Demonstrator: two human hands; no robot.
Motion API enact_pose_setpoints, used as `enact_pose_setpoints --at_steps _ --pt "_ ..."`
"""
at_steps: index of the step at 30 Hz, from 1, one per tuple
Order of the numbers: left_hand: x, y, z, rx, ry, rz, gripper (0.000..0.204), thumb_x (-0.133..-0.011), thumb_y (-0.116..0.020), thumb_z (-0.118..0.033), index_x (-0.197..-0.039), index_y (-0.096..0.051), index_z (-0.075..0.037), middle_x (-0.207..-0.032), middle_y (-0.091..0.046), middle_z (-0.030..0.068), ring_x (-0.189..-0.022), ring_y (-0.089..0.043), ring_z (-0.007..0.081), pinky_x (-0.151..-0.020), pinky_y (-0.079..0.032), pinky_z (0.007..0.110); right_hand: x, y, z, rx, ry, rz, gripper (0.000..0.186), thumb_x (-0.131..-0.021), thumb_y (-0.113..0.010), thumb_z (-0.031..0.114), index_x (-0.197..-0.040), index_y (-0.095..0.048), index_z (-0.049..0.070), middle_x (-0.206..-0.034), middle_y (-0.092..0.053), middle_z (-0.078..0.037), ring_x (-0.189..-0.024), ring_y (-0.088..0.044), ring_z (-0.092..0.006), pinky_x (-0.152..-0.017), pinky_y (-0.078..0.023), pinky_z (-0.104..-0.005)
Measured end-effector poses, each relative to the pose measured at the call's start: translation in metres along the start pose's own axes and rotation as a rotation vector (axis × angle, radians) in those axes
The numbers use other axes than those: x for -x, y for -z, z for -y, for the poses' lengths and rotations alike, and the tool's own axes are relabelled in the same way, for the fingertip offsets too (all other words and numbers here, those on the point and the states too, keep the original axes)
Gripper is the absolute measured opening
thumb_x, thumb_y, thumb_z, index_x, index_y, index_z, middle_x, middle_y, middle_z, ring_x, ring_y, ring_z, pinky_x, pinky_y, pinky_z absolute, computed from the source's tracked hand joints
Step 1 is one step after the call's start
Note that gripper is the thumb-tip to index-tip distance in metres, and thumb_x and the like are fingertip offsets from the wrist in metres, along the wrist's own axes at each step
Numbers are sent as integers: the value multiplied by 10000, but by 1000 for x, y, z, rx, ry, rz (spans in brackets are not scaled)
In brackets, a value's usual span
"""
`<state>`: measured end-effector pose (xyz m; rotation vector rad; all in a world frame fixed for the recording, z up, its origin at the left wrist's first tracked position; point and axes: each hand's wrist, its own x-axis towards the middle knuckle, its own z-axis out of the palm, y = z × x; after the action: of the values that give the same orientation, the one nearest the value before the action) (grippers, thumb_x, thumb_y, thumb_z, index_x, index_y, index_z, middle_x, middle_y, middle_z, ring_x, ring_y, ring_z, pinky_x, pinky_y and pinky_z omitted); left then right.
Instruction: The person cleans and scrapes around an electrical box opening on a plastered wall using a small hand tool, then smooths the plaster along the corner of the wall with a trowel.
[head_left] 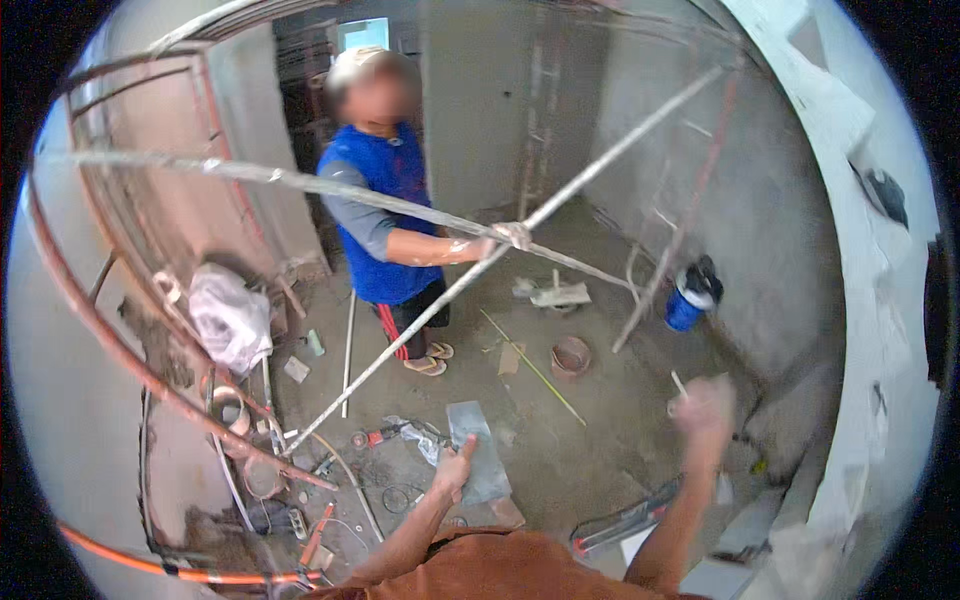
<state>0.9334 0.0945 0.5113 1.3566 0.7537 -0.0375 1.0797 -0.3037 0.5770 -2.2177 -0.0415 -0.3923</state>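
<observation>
My left hand (455, 472) grips the lower left edge of a grey rectangular panel (480, 445), with one finger or the thumb lying over its face. My right hand (705, 408), raised to the right and smeared by motion, is closed around a thin white stick (679, 382); its exact kind is too small to tell. A co-worker in a blue vest (365, 215) stands beyond the scaffold braces. That person's outstretched hand (512, 236) is at the point where two pale diagonal braces (595, 176) cross.
A reddish scaffold frame (120, 285) curves along the left. Below lie a red power tool (377, 437), cables, a white sack (228, 315) and a long tool (625, 520) near my right arm. A brown bucket (570, 356), yellow-green strip (535, 366) and blue bucket (690, 300) are farther off.
</observation>
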Motion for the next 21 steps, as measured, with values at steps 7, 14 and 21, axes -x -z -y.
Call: enact_pose_setpoints --at_steps 7,14,21 --pt "-35 21 19 319 -24 139 694 -875 -462 -578 -1225 -478 22 -1145 -557 123 -992 -559 252 -867 -455 382 0 150 107 -962 360 -1047 394 -964 -293 165 -1286 -390 -41 -1105 -587 -230 -921 -622 -286 -854 -500 -378" --pt "-26 -22 13 -24 14 266 638 -877 -518 -507 -1207 -481 37 -1099 -573 134 -922 -583 257 -788 -489 384 95 -77 85 -407 -141 -14 376 -898 -552 228 -1194 -496 3 -1187 -534 -129 -1166 -478 -237 -984 -379 -372" --pt "-12 -73 7 32 -59 538 453 -805 -693 -209 -1135 -517 47 -1046 -598 132 -870 -604 242 -738 -502 372 195 -146 84 -753 -455 678 557 -897 -555 322 -1296 -380 -25 -1195 -526 -162 -1034 -543 -235 -812 -504 -362"
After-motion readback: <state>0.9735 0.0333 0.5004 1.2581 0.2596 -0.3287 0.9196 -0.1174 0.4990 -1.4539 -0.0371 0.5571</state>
